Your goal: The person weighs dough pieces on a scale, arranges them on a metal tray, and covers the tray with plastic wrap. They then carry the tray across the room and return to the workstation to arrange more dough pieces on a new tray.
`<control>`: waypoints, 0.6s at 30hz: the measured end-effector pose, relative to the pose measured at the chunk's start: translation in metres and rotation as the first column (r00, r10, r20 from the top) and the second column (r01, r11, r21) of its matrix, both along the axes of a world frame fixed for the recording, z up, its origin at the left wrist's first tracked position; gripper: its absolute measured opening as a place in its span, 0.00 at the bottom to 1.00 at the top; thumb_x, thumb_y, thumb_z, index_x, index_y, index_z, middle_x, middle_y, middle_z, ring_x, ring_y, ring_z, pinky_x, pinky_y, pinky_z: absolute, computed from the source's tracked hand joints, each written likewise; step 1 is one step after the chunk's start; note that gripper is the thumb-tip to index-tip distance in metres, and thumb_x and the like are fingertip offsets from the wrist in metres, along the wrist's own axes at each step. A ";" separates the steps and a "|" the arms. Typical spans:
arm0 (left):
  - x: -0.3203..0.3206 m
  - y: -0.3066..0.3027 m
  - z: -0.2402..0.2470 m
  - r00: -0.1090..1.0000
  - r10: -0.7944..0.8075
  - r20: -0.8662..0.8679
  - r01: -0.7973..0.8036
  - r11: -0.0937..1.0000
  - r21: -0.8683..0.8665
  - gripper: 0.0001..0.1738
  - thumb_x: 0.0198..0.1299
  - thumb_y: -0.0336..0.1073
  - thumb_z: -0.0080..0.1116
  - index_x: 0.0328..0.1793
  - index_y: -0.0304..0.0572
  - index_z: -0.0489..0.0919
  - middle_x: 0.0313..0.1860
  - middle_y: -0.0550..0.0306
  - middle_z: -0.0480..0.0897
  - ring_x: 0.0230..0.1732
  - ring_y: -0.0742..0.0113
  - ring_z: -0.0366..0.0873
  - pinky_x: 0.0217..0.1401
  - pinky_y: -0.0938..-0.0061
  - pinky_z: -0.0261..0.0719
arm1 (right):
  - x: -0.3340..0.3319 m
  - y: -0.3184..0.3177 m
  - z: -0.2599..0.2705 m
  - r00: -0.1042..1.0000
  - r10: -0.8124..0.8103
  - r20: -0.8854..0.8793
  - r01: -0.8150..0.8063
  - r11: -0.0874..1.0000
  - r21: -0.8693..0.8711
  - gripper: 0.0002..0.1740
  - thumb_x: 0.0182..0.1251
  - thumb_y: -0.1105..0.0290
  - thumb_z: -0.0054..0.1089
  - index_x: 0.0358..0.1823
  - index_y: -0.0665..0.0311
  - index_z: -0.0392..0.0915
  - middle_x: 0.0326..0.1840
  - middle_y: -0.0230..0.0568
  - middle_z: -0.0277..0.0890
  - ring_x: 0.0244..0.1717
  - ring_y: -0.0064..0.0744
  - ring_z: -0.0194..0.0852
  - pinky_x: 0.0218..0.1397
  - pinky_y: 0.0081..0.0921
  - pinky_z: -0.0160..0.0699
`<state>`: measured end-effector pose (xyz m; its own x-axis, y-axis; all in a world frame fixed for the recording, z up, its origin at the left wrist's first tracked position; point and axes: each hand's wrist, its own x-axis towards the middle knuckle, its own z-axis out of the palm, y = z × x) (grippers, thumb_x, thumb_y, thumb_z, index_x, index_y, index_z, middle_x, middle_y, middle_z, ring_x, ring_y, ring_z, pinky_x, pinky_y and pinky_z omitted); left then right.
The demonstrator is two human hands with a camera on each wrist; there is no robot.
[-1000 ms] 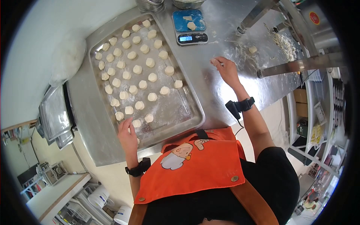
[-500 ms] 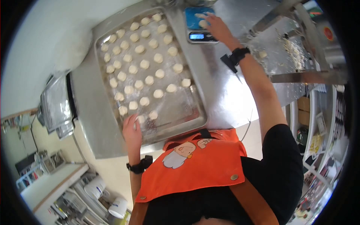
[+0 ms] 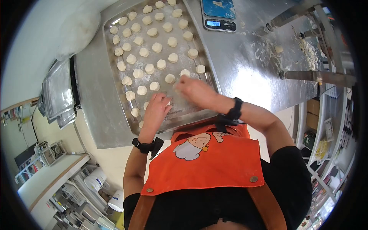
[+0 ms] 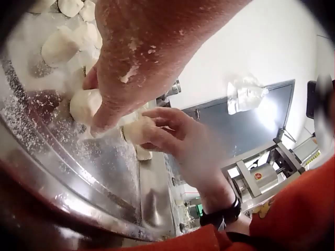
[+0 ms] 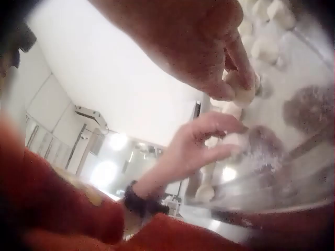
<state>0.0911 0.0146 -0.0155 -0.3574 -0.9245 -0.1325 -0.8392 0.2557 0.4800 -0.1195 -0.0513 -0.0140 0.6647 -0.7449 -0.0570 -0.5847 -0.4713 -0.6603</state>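
Note:
My right hand (image 3: 197, 92) is low over the near part of a metal tray (image 3: 209, 50), pinching a pale dough ball (image 5: 242, 90) between thumb and fingers. Beside it, my left hand (image 3: 154, 111) rests at the tray's near end, its thumb and fingers around another dough ball (image 4: 85, 107). In the head view both of these balls are largely hidden by the hands. Rows of dough balls (image 3: 156, 47) cover most of the tray, whose bare part is dusted with flour.
A digital scale (image 3: 219, 24) with a blue platform and lit display stands right of the tray. A small dough piece (image 3: 278, 49) and shredded scraps (image 3: 308, 51) lie farther right, near metal legs (image 3: 318, 78). A clear plastic bag (image 3: 78, 34) bulges on the left.
My right hand reached to the scale, took the dough ball off it and brought it back over the tray. My left hand shifted right along the tray's near end.

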 end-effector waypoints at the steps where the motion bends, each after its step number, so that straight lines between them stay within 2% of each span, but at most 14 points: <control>1: 0.001 0.000 -0.001 1.000 -0.011 0.007 0.011 1.000 0.007 0.19 0.47 0.27 0.64 0.49 0.43 0.80 0.47 0.53 0.75 0.52 0.53 0.72 0.54 0.64 0.75 | 0.011 0.007 -0.011 0.997 0.034 -0.074 -0.036 0.999 -0.038 0.12 0.59 0.70 0.57 0.45 0.62 0.74 0.48 0.47 0.70 0.40 0.48 0.79 0.41 0.41 0.80; 4: 0.004 0.003 -0.011 1.000 0.006 0.015 -0.006 1.000 -0.008 0.17 0.49 0.26 0.61 0.47 0.41 0.79 0.47 0.52 0.76 0.52 0.52 0.72 0.54 0.63 0.74 | 0.028 0.015 -0.036 0.993 0.070 -0.100 -0.093 0.966 -0.242 0.12 0.59 0.65 0.58 0.42 0.61 0.75 0.45 0.47 0.72 0.39 0.48 0.80 0.37 0.39 0.80; 7: 0.011 -0.001 -0.026 1.000 0.020 0.017 -0.019 0.995 -0.103 0.15 0.51 0.24 0.58 0.48 0.38 0.79 0.50 0.51 0.76 0.54 0.50 0.72 0.56 0.62 0.74 | 0.023 0.009 -0.008 0.969 0.041 -0.243 -0.072 0.990 -0.119 0.12 0.59 0.61 0.58 0.42 0.58 0.76 0.41 0.46 0.75 0.37 0.48 0.80 0.36 0.38 0.80; 8: 0.012 -0.001 -0.030 0.999 0.024 0.022 -0.021 0.991 -0.136 0.15 0.52 0.24 0.57 0.48 0.37 0.79 0.50 0.50 0.76 0.54 0.49 0.72 0.56 0.61 0.73 | 0.010 0.005 0.001 0.973 -0.051 -0.227 0.017 0.989 -0.148 0.12 0.60 0.61 0.57 0.41 0.58 0.76 0.40 0.45 0.76 0.37 0.47 0.80 0.36 0.38 0.80; 10: 0.005 -0.002 -0.018 0.998 0.035 0.046 -0.030 0.995 -0.095 0.16 0.52 0.24 0.56 0.49 0.36 0.78 0.52 0.49 0.76 0.56 0.49 0.71 0.58 0.62 0.72 | -0.018 -0.011 0.009 0.959 -0.216 -0.183 0.178 0.963 -0.201 0.11 0.61 0.62 0.55 0.40 0.58 0.77 0.38 0.43 0.78 0.37 0.46 0.81 0.35 0.38 0.80; 12: 0.005 -0.001 -0.017 0.989 0.033 0.142 -0.026 0.998 -0.051 0.17 0.57 0.28 0.56 0.54 0.35 0.77 0.56 0.47 0.76 0.59 0.49 0.70 0.62 0.62 0.70 | -0.084 -0.045 -0.012 0.933 -0.358 -0.032 0.301 0.827 -0.474 0.09 0.64 0.63 0.52 0.39 0.58 0.77 0.40 0.40 0.79 0.37 0.44 0.81 0.37 0.39 0.79; 13: 0.002 0.000 -0.015 0.990 0.061 0.126 -0.058 0.998 -0.028 0.17 0.58 0.29 0.56 0.55 0.35 0.77 0.58 0.47 0.75 0.60 0.49 0.69 0.62 0.62 0.70 | -0.114 -0.059 0.015 0.824 -0.530 -0.200 0.448 0.826 -0.342 0.10 0.64 0.65 0.49 0.39 0.59 0.78 0.41 0.40 0.79 0.39 0.44 0.80 0.38 0.40 0.79; 15: -0.004 0.001 -0.005 0.987 0.121 0.103 -0.123 0.992 0.016 0.18 0.60 0.32 0.56 0.57 0.35 0.76 0.60 0.45 0.74 0.62 0.49 0.68 0.64 0.62 0.69 | -0.187 -0.080 -0.006 0.684 -0.710 -0.164 0.569 0.661 -0.488 0.12 0.67 0.65 0.47 0.36 0.63 0.79 0.41 0.46 0.79 0.38 0.53 0.78 0.40 0.45 0.77; 17: -0.007 -0.001 0.007 0.986 0.150 0.072 -0.151 0.989 0.007 0.18 0.62 0.32 0.55 0.58 0.34 0.76 0.60 0.44 0.74 0.62 0.49 0.69 0.63 0.61 0.69 | -0.225 -0.079 0.016 0.586 -0.798 -0.142 0.693 0.584 -0.421 0.15 0.68 0.63 0.46 0.35 0.65 0.78 0.37 0.52 0.79 0.37 0.57 0.76 0.41 0.48 0.74; 18: -0.009 0.001 0.012 0.985 0.162 0.054 -0.163 0.987 0.009 0.19 0.63 0.33 0.54 0.58 0.34 0.76 0.60 0.44 0.74 0.62 0.48 0.69 0.63 0.60 0.69 | -0.237 -0.074 0.015 0.593 -0.783 -0.186 0.688 0.613 -0.387 0.15 0.68 0.62 0.46 0.35 0.65 0.78 0.35 0.53 0.78 0.37 0.57 0.76 0.41 0.49 0.74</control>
<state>0.0823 0.0155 -0.0038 -0.1947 -0.9678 -0.1597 -0.8934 0.1078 0.4362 -0.3568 -0.1256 0.0006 -0.1425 -0.9833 0.1133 -0.9470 0.1021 -0.3047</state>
